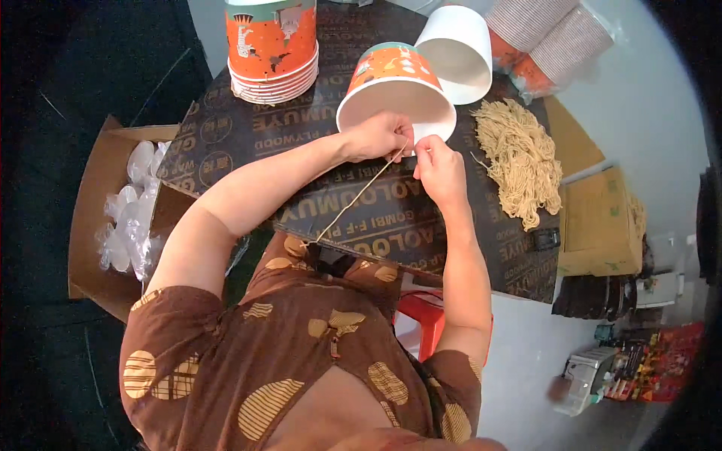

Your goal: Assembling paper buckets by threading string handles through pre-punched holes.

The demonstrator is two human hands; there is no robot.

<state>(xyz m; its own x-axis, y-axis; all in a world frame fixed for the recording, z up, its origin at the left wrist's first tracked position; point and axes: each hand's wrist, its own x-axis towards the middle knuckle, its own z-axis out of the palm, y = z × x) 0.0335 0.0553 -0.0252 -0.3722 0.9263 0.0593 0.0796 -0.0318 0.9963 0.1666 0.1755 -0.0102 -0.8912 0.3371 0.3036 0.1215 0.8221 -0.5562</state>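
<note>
From the head camera I view two bare hands meeting at the near rim of an orange patterned tub [398, 66], which lies on its side on the dark printed table [248, 154], mouth toward the wearer. The left hand [378, 137] has its thumb and fingertips pinched together on a thin tan cord [352, 199], which slants from there to the table's near edge at lower left. The right hand [442, 171] sits just beside it, fingers bent in close to the thumb; I cannot tell how tightly they close or whether they have hold of the cord. Beyond, I note a plain white tub [456, 56] on its side behind the orange one, a nested stack of orange tubs [272, 41] standing rim-down to the left, and a loose heap of tan cords [519, 161] to the right.
</note>
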